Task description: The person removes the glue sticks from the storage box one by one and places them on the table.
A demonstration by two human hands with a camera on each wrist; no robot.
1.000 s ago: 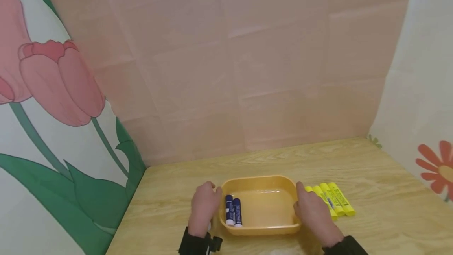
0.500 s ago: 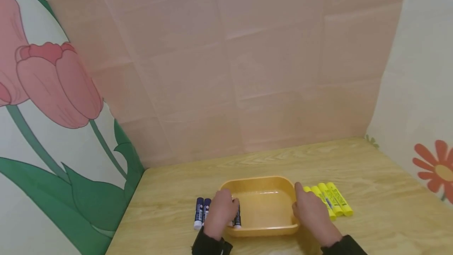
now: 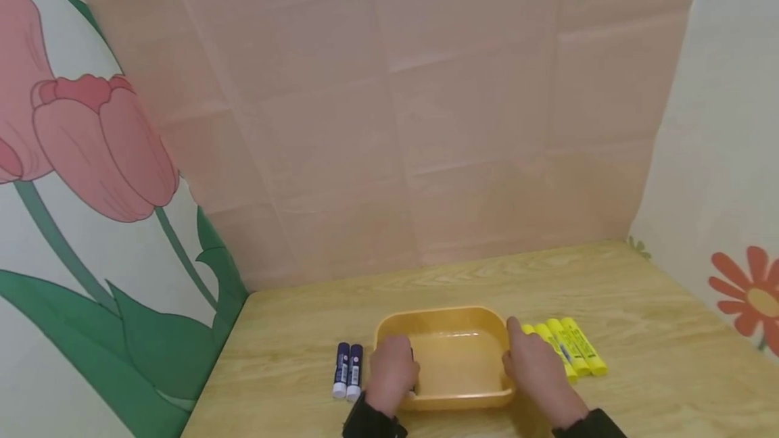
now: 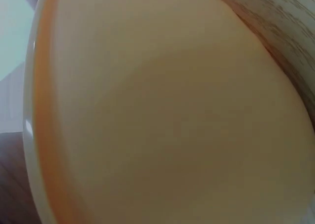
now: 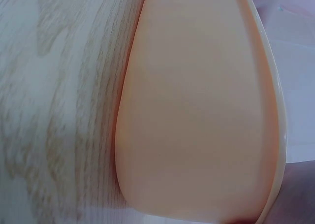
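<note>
A shallow yellow-orange plastic tray (image 3: 453, 397) sits on the table; its outer wall fills much of both wrist views. Reaching over the tray's left end, my left hand (image 3: 389, 363) has its fingers curled over a navy glue stick (image 3: 413, 353), of which only small parts show beside the hand. My right hand (image 3: 538, 374) holds the tray's right rim, one finger along the edge and the thumb on the inner side. Two more navy glue sticks with white bases, a left one (image 3: 341, 370) and a right one (image 3: 355, 372), lie side by side left of the tray.
Several yellow sticks with dark print (image 3: 575, 347) lie in a row just right of the tray, partly behind my right hand. The wood-grain table (image 3: 304, 316) meets a pink backdrop (image 3: 475, 154) at the back, with flower-printed panels at both sides.
My left hand has moved right, from beside the tray to over its left end, covering the navy glue sticks there and uncovering the pair on the table. My right hand stays on the rim.
</note>
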